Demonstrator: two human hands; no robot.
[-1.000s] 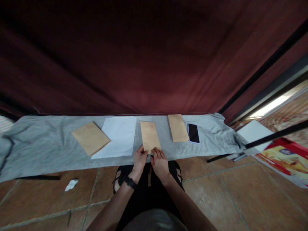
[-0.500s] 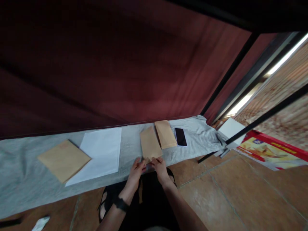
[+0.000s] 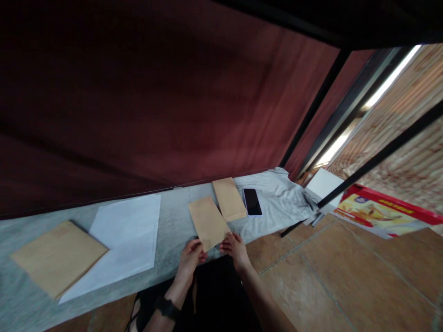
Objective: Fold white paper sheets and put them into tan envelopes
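Observation:
A brown paper envelope point(image 3: 208, 223) lies tilted in front of me, its near end between my hands. My left hand point(image 3: 192, 254) pinches its near left corner, and my right hand point(image 3: 235, 249) grips its near right corner. Just beyond my right hand rests a stack of brown envelopes point(image 3: 230, 198). Right of that stack is a phone point(image 3: 252, 202) with a dark screen. Farther left, larger brown envelopes point(image 3: 60, 258) partly cover white paper sheets point(image 3: 133, 235).
Grey cloth point(image 3: 173, 226) covers the narrow bench, with a dark red curtain point(image 3: 173, 115) behind it. At right stand black metal poles point(image 3: 314, 108), a white box point(image 3: 323, 186) and a red and yellow carton point(image 3: 387, 212) on the tiled floor point(image 3: 311, 276).
My hands have moved apart, from close together at the envelope's near edge to its two corners. The view has shifted, so the bench items sit farther left and lower.

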